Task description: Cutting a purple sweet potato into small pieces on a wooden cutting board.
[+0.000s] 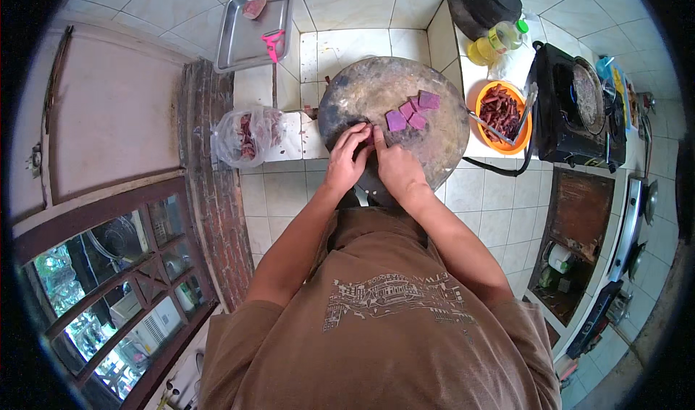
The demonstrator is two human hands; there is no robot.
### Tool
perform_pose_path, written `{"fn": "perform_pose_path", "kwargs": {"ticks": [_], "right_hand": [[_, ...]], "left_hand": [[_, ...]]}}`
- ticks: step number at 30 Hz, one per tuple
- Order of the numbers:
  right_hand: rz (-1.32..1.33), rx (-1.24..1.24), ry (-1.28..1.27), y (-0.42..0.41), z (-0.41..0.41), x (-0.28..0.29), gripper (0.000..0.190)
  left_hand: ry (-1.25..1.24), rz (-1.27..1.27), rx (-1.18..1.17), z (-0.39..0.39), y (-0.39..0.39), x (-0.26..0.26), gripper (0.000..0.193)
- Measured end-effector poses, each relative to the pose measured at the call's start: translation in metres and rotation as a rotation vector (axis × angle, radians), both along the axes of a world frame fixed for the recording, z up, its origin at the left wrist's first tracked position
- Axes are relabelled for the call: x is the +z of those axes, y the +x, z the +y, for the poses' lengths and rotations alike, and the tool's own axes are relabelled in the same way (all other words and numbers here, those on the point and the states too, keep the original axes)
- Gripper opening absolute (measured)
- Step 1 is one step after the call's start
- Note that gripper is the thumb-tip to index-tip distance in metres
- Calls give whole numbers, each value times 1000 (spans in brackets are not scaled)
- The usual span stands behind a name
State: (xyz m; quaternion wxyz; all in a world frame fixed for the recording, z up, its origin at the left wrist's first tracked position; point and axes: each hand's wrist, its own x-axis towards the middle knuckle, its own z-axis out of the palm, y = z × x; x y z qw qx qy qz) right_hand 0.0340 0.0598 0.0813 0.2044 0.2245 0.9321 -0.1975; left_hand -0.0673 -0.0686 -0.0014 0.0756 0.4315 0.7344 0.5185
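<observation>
A round, worn wooden chopping board (402, 81) lies before me. Near its front left part, my left hand (349, 157) has its fingertips on a small dark purple piece (370, 137), mostly covered by the fingers. My right hand (399, 171) is close beside it, index finger extended against the same spot; whether it grips a knife is hidden. Several cut chunks of purple root vegetable (396, 121) lie on the board, right of my hands. An orange bowl (526, 138) of dark purple strips stands to the right, with metal tongs (502, 134) across it.
Left are a clear plastic bag (266, 125) of reddish peelings and a metal tray (231, 35) with a pink peeler (272, 43) and a pale pink piece (254, 7). Right are a bottle of yellow oil (491, 46), a black pot (488, 5) and a gas stove with a pan (588, 97).
</observation>
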Motion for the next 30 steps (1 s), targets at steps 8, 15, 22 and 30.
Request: {"fn": "perform_pose_path", "kwargs": {"ticks": [8, 15, 22, 30], "right_hand": [[261, -174, -60, 38, -9, -16, 48], [101, -325, -184, 30, -8, -2, 27], [-6, -219, -154, 13, 1, -10, 23], [-29, -193, -105, 12, 1, -17, 23]], "left_hand": [[-15, -24, 79, 4, 6, -2, 33], [16, -5, 35, 5, 3, 1, 31], [-2, 3, 54, 5, 4, 5, 27], [-24, 28, 68, 6, 8, 3, 30]]}}
